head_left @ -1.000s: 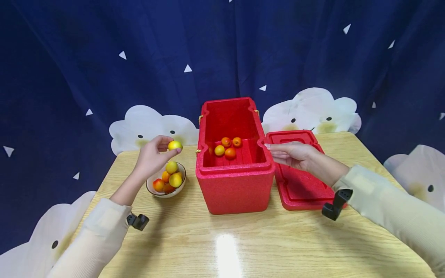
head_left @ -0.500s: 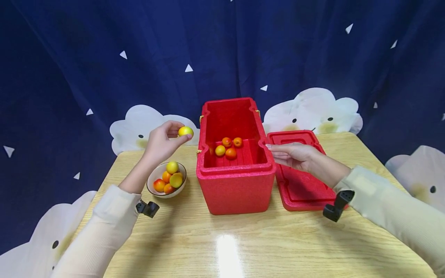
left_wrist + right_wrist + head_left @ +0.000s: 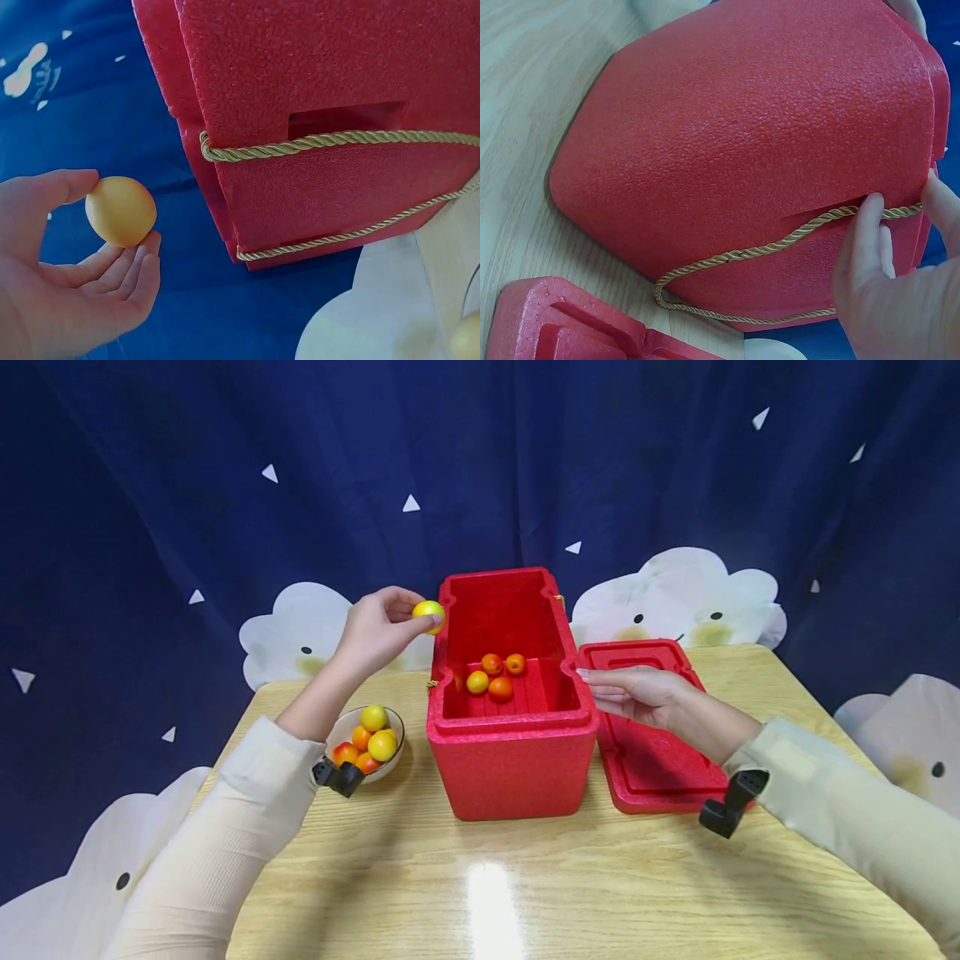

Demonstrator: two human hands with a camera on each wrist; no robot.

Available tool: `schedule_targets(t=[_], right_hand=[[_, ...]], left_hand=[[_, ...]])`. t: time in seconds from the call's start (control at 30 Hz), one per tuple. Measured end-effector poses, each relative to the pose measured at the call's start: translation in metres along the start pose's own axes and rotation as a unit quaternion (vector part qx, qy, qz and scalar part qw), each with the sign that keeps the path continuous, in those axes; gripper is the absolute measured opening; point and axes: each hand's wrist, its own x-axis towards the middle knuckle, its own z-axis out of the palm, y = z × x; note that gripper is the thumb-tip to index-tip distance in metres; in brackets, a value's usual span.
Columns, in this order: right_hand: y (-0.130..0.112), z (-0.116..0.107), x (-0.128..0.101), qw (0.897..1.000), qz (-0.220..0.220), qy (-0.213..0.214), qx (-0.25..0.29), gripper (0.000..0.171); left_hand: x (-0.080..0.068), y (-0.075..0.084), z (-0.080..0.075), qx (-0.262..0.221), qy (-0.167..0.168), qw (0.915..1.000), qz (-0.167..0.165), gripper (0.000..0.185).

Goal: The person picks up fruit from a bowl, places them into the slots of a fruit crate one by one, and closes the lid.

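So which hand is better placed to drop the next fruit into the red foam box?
The left hand. It already pinches a small yellow round fruit beside the open red foam box, level with its left rim. The right hand holds no fruit and rests fingertips against the box's right side.

Bowl [image 3: 393, 758] partly behind left sleeve and wrist camera. Lid [image 3: 643, 752] part-covered by right hand [image 3: 637, 693]; box [image 3: 750, 172] cropped in wrist views.
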Motion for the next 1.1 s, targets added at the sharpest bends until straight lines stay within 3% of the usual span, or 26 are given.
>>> schedule_targets(t=[0.23, 0.7, 1.1], right_hand=[[-0.001, -0.001, 0.000, 1.000, 0.000, -0.003, -0.004, 0.014], [-0.002, -0.002, -0.003, 1.000, 0.008, 0.007, -0.014, 0.013], [0.000, 0.001, -0.008, 1.000, 0.017, 0.013, 0.001, 0.012]], left_hand=[[0.018, 0.024, 0.005, 0.017, -0.018, 0.9995, 0.017, 0.041], [0.057, 0.063, 0.018, -0.026, -0.024, 0.9992, -0.019, 0.039], [0.081, 0.074, 0.037, -0.117, -0.045, 0.9864, -0.106, 0.035]])
